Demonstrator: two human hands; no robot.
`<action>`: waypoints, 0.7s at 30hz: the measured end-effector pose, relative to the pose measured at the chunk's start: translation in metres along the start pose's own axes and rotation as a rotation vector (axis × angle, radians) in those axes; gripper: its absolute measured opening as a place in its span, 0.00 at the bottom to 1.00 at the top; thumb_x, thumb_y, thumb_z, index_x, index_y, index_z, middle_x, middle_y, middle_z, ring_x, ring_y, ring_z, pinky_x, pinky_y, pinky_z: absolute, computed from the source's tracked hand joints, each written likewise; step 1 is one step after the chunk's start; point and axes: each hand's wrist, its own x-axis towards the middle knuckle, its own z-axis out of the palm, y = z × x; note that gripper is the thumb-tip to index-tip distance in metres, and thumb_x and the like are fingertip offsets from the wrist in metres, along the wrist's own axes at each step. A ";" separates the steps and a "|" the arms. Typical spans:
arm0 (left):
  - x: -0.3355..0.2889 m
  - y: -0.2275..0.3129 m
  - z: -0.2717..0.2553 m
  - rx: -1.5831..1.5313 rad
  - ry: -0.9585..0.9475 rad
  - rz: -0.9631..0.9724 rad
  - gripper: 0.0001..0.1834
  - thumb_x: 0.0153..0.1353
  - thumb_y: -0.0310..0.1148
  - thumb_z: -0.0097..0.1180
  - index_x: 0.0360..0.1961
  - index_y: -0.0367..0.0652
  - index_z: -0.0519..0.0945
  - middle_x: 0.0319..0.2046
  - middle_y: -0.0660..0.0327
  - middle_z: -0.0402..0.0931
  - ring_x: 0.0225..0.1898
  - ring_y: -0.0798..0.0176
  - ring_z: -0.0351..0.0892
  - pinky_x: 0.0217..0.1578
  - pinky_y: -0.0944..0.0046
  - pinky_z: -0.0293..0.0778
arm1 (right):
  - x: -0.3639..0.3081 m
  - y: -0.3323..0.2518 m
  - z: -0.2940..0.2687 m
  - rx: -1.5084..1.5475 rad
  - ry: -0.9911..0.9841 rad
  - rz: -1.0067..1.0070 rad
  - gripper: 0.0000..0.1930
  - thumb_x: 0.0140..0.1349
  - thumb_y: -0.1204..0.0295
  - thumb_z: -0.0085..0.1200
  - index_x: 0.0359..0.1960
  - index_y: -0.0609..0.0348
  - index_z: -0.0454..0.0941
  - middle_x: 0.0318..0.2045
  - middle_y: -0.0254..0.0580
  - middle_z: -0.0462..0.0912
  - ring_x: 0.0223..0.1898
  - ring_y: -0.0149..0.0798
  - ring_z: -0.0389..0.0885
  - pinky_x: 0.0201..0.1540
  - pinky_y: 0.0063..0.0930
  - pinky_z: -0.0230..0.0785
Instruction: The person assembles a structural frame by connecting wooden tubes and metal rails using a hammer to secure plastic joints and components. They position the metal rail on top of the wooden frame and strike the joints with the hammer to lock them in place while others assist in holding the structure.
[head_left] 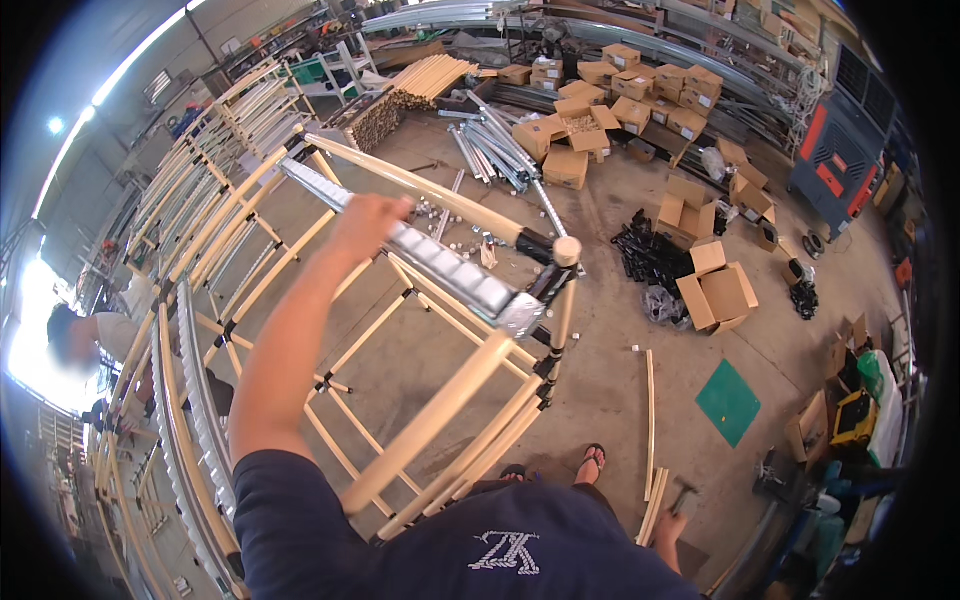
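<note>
My left hand (368,226) is closed over a metal roller track (460,276) with pale rollers, partway along its length. The track lies across the top of a frame of cream-coloured pipes (430,420) joined by black connectors (545,368). A metal bracket (520,314) sits at its near right end, beside a corner post. Low at my right side, my right hand (672,532) is closed around a hammer (685,492), its head upward. Loose cream pipes (653,505) stand or lie beside that hand; which, I cannot tell. My left fingertips are partly hidden.
Open cardboard boxes (722,295) and black connectors in a heap (645,252) lie on the floor to the right. A green mat (729,403) lies nearer. Metal tubes (490,150) lie farther back. At left, another person (110,335) stands by more pipe frames.
</note>
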 end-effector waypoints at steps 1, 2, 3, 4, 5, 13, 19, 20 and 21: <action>0.005 -0.028 0.004 -0.153 0.059 -0.035 0.24 0.75 0.48 0.48 0.42 0.37 0.87 0.35 0.52 0.86 0.40 0.52 0.83 0.47 0.56 0.75 | -0.018 0.009 -0.006 -0.185 -0.004 0.051 0.13 0.59 0.71 0.62 0.33 0.74 0.80 0.29 0.55 0.85 0.35 0.46 0.85 0.40 0.46 0.72; 0.009 -0.048 0.005 -0.310 0.117 -0.063 0.25 0.74 0.50 0.49 0.43 0.37 0.87 0.37 0.54 0.86 0.41 0.55 0.84 0.47 0.57 0.75 | -0.024 0.020 -0.012 -0.316 -0.079 0.116 0.13 0.59 0.70 0.61 0.33 0.74 0.80 0.29 0.56 0.85 0.35 0.47 0.85 0.40 0.46 0.73; 0.014 -0.048 0.002 -0.222 0.116 -0.055 0.25 0.73 0.51 0.50 0.42 0.38 0.87 0.37 0.51 0.86 0.42 0.53 0.84 0.47 0.57 0.75 | -0.027 0.026 -0.019 -0.414 -0.173 0.201 0.14 0.60 0.69 0.61 0.34 0.73 0.80 0.30 0.56 0.85 0.35 0.47 0.85 0.40 0.46 0.73; 0.019 -0.045 0.001 -0.138 0.118 -0.043 0.26 0.72 0.52 0.51 0.42 0.39 0.88 0.38 0.48 0.85 0.42 0.52 0.84 0.48 0.57 0.75 | -0.025 0.030 -0.028 -0.495 -0.268 0.272 0.14 0.60 0.68 0.60 0.34 0.73 0.81 0.30 0.56 0.85 0.35 0.48 0.85 0.40 0.46 0.74; 0.023 -0.044 0.003 -0.097 0.137 -0.080 0.25 0.71 0.52 0.52 0.43 0.40 0.88 0.41 0.51 0.85 0.44 0.53 0.83 0.49 0.57 0.75 | -0.020 0.034 -0.037 -0.559 -0.350 0.321 0.15 0.61 0.67 0.60 0.34 0.72 0.81 0.30 0.56 0.86 0.36 0.48 0.86 0.40 0.46 0.74; 0.041 -0.090 0.015 0.044 0.273 -0.405 0.42 0.61 0.50 0.64 0.67 0.27 0.68 0.62 0.40 0.74 0.66 0.43 0.72 0.66 0.54 0.65 | 0.123 -0.002 -0.079 -0.808 -0.669 0.270 0.20 0.65 0.59 0.56 0.37 0.69 0.84 0.33 0.58 0.87 0.38 0.52 0.88 0.41 0.46 0.78; 0.057 -0.074 0.001 -0.105 0.186 -0.603 0.58 0.57 0.58 0.65 0.73 0.24 0.54 0.65 0.38 0.68 0.66 0.47 0.70 0.65 0.57 0.64 | 0.286 -0.175 -0.031 -0.220 -0.587 -0.011 0.23 0.77 0.57 0.43 0.31 0.63 0.80 0.17 0.39 0.77 0.17 0.35 0.76 0.21 0.34 0.69; 0.053 -0.085 0.003 -0.115 0.192 -0.641 0.58 0.57 0.57 0.65 0.74 0.24 0.54 0.66 0.39 0.68 0.66 0.48 0.70 0.65 0.57 0.64 | 0.292 -0.243 -0.029 -0.001 -0.638 -0.112 0.21 0.76 0.58 0.46 0.33 0.64 0.79 0.19 0.40 0.78 0.21 0.36 0.79 0.27 0.33 0.71; 0.050 -0.095 0.005 -0.130 0.201 -0.677 0.57 0.56 0.56 0.65 0.74 0.25 0.55 0.66 0.39 0.69 0.66 0.48 0.70 0.65 0.57 0.64 | 0.293 -0.309 -0.029 0.222 -0.683 -0.210 0.20 0.75 0.59 0.48 0.36 0.66 0.77 0.21 0.40 0.80 0.26 0.37 0.82 0.32 0.32 0.73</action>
